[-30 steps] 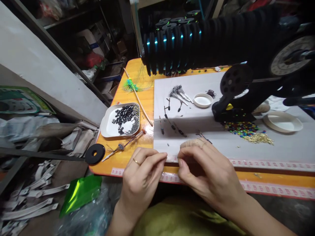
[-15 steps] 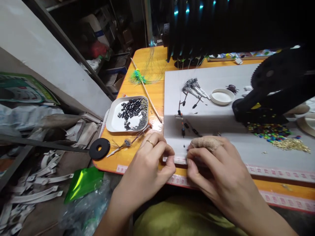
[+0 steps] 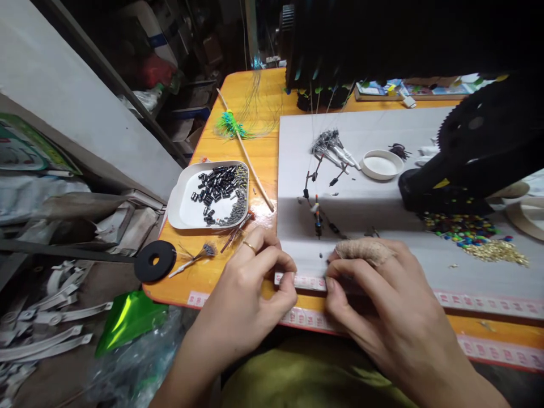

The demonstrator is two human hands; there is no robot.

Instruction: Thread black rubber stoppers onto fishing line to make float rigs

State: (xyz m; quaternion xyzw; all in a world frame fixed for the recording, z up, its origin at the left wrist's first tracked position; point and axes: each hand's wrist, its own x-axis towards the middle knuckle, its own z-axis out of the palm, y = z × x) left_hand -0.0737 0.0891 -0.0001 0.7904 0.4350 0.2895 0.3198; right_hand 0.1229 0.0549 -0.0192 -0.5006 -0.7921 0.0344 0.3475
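My left hand point(image 3: 250, 289), with a ring on one finger, is closed in a pinch at the front edge of the white board point(image 3: 293, 164). My right hand point(image 3: 382, 306) pinches a short way to its right, with a beige wrap point(image 3: 365, 251) round one finger. Whatever lies between the fingertips is too fine to make out. A printed measuring tape point(image 3: 309, 282) runs along the board's edge beneath both hands. Just beyond them sits a tiny dark piece point(image 3: 321, 255). Farther back is a thin orange, blue and black stick-like piece point(image 3: 317, 215).
Left of the board stands a white tray point(image 3: 181, 207) of black and grey small parts, near a black ring-shaped disc point(image 3: 155, 262) and a thin wooden stick point(image 3: 255, 170). Coloured beads point(image 3: 463, 226) lie at right, below a dark machine arm point(image 3: 442, 164). A shallow round dish point(image 3: 382, 164) sits behind.
My pinched fingertips are slightly farther apart. The camera view has shifted a little, so the tray and disc appear farther left. Both hands stay closed.
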